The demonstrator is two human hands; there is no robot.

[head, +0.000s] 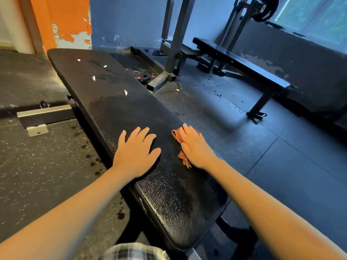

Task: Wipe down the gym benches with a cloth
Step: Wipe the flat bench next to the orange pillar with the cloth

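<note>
Both palms flat on bench (120, 109): left hand (136, 154) fingers spread; right hand (195, 147) fingers straight, pressing cloth (176, 135).

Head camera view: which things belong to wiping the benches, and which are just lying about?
For the job: near bench, far bench, orange cloth pressed under the right hand, left hand flat on the near bench.
Lying about: floor weight plate, rack post, hung weight plate.

The person's forearms (75, 209) are bare from the left hand (136, 154) and right hand (195, 147) back as far as they show. Below them sits a plaid garment (134, 252) in grey, black and white (which piece of clothing is unclear).
</note>
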